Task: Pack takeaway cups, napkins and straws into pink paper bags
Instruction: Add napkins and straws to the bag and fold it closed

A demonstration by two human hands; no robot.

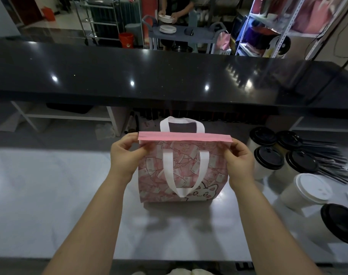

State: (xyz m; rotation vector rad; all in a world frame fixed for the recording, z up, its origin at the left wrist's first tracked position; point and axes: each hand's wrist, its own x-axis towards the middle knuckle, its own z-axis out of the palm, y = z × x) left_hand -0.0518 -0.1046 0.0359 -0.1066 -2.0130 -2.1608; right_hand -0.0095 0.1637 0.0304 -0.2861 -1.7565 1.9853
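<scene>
The pink bag (181, 175) is stood upright on the pale counter (50, 195), its folded top edge pinched at either end by the left hand (125, 155) and right hand (238, 161). It is judged light, thin and easily creased, so it is best held at that doubled rim or by the white handles (167, 171), not the soft sides.

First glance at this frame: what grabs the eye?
Dead centre, a pink bag with a cartoon print and white handles stands on the pale worktop, its folded top rim pinched at either end by the left hand and the right hand. To its right are black-lidded cups, one white-lidded cup and a pile of black straws. A glossy black counter spans the view behind.
</scene>
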